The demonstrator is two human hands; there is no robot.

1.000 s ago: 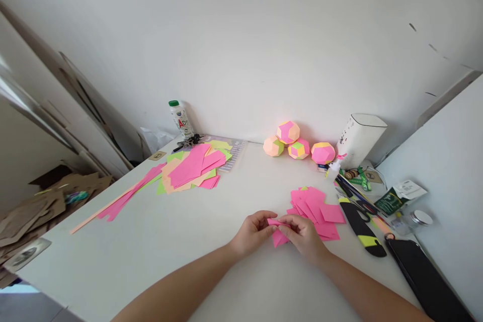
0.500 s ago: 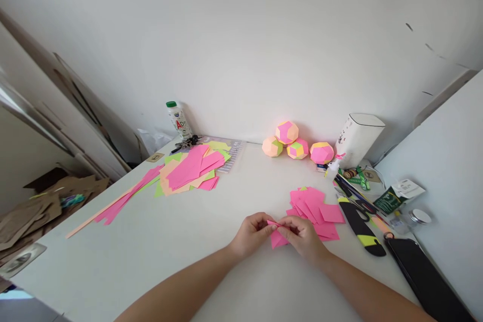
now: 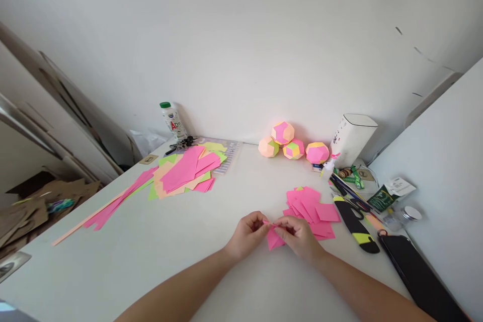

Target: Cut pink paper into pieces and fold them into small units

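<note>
A pink piece of paper (image 3: 274,239) is pinched between both hands above the front of the white table. My left hand (image 3: 249,234) grips its upper left edge with thumb and fingers. Close beside it, my right hand (image 3: 300,236) holds the upper right part; the fingertips nearly meet and hide the top of the paper. Just beyond the right hand lies a loose pile of pink paper pieces (image 3: 309,206).
Geometric paper balls (image 3: 283,133) sit by the wall. Pink, peach and green sheets (image 3: 181,171) and long strips (image 3: 121,198) lie left, near a bottle (image 3: 173,122). A black-yellow cutter (image 3: 356,225), a glue bottle (image 3: 328,166), a jar (image 3: 409,214) and a black case (image 3: 415,271) line the right.
The view has shifted slightly, so the table things appear a little further left. Both hands still pinch the pink paper, and slightly more of it shows below the fingers.
</note>
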